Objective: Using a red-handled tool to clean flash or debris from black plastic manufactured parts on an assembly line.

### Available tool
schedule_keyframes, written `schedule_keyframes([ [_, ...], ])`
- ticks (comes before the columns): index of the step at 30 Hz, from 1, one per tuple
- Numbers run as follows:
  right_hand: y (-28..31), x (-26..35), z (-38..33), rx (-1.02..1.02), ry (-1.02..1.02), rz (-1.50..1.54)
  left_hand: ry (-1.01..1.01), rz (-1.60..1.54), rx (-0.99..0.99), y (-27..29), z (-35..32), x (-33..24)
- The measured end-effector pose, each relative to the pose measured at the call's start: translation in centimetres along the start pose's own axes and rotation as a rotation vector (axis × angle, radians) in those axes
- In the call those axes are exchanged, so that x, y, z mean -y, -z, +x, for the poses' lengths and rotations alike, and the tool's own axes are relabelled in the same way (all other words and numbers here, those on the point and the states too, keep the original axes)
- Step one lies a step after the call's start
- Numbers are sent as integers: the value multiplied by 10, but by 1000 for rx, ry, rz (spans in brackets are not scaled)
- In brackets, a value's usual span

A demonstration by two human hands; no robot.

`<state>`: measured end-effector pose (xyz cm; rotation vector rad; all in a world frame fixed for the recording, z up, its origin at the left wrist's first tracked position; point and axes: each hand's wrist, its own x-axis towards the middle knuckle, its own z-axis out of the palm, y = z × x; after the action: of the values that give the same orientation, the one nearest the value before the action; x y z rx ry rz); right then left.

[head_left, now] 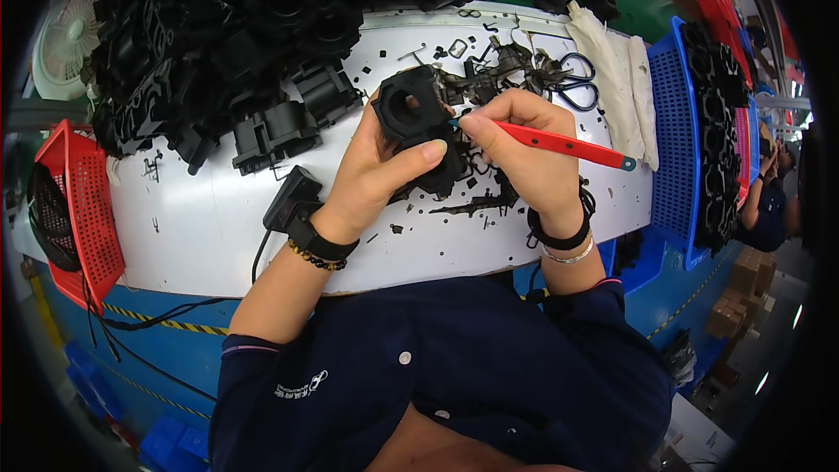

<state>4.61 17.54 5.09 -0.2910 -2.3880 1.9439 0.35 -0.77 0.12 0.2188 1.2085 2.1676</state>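
Observation:
My left hand (376, 170) is closed around a black moulded plastic part (409, 105), its thumb pressed along the near side and a round opening facing up. In my right hand (529, 153) is a knife with a red handle (568, 145), gripped near its front end. Its tip meets the right side of the part, where my fingers partly hide it. Black plastic scraps (476, 203) lie under and around both hands. Two similar black parts (278, 133) rest on the white table left of my left hand.
A big heap of black parts (218, 44) covers the far left. Scissors (577, 80) and pale cloth rolls (607, 79) lie at the right. A red basket (92, 210) stands left, a blue crate (677, 140) right. A cabled black device (293, 197) sits by my left wrist.

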Motion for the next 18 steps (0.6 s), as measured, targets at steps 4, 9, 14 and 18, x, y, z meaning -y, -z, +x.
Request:
schedule_keyframes([
  [4, -1, 1, -1, -25, 15, -64, -30, 5, 1, -2, 1, 0],
  [9, -1, 0, -3, -44, 62, -155, -107, 147, 32, -2, 1, 2],
  [14, -1, 0, -2, -13, 17, -89, -66, 125, 18, -4, -2, -2],
  [18, 6, 5, 4, 79, -107, 126, 20, 27, 74, 0, -2, -5],
])
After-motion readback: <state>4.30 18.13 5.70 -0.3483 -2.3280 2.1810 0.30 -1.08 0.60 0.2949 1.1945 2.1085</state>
